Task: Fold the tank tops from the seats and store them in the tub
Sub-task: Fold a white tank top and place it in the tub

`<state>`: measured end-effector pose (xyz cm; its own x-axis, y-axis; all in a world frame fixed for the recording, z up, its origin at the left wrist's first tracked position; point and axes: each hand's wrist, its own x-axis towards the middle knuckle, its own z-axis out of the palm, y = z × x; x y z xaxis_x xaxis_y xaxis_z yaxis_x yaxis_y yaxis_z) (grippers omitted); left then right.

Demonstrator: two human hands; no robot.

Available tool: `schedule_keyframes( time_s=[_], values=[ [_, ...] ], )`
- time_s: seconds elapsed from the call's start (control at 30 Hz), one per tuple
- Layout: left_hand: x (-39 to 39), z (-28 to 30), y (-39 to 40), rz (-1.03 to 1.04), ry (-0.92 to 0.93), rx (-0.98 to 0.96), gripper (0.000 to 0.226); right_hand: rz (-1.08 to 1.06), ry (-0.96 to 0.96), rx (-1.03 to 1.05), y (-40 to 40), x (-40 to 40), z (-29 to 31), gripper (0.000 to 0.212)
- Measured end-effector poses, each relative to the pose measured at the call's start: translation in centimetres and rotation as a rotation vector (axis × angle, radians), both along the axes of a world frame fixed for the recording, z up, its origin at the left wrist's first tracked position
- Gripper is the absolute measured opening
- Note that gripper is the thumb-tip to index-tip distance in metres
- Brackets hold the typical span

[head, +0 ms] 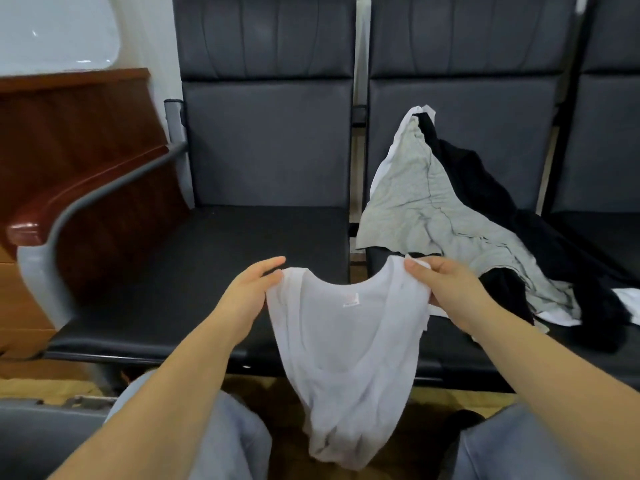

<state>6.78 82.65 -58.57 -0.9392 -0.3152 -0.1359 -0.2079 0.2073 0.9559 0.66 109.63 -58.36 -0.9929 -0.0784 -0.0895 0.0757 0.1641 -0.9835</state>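
A white tank top [346, 348] hangs in front of me between my knees, its neckline up and a small label showing inside. My left hand [251, 292] pinches its left shoulder strap. My right hand [446, 285] pinches the right strap. On the right-hand seat lies a loose pile: a grey tank top [419, 202] on top, black garments [491, 195] beside and under it, and white cloth [637, 299] at the pile's right edge. No tub is in view.
The left black seat [214, 258] lies bare, with a grey metal armrest [69, 216] and a red-brown wooden bench end [69, 161] at its left. A third seat [602, 230] is at the far right. My knees in pale jeans [221, 438] are at the bottom.
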Motion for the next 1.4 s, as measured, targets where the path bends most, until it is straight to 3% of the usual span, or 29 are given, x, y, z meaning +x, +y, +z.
schedule_keyframes(
  time_s=[0.07,0.13,0.27,0.37,0.63,0.7,0.83,0.97,1.13,1.4],
  values=[
    [0.7,1.1,-0.4,-0.013,0.054,-0.142,0.032,0.058,0.071,0.106,0.4,0.5,1.2,0.022],
    [1.5,2.4,-1.0,-0.012,0.119,-0.16,0.031,0.11,0.114,0.194,0.9,1.0,2.7,0.026],
    [3.0,6.3,-1.7,0.0,0.242,0.143,0.029,0.217,0.111,0.221,1.2,2.3,6.7,0.028],
    [4.4,10.1,-1.7,-0.027,0.33,0.24,0.031,0.253,0.099,0.226,1.2,3.7,10.3,0.027],
    [9.9,17.5,-4.2,-0.139,0.446,0.49,0.031,0.414,0.078,-0.086,-0.1,6.3,17.6,0.027],
    [10.5,18.1,-5.2,-0.128,0.454,0.401,0.031,0.423,0.168,-0.022,-0.4,6.7,18.7,0.025],
    [10.5,17.9,-6.8,-0.079,0.36,-0.045,0.026,0.304,0.403,0.326,-1.3,6.7,19.3,0.024],
    [9.9,17.0,-7.2,-0.051,0.305,-0.354,0.024,0.175,0.532,0.574,-2.5,5.3,18.7,0.027],
    [7.9,15.6,-6.8,0.014,0.304,-0.417,0.024,0.2,0.562,0.804,-4.5,2.4,16.4,0.032],
    [2.3,12.4,-7.7,0.095,0.202,-0.38,0.043,0.162,0.488,0.609,-8.2,-1.8,12.9,0.023]
  ],
)
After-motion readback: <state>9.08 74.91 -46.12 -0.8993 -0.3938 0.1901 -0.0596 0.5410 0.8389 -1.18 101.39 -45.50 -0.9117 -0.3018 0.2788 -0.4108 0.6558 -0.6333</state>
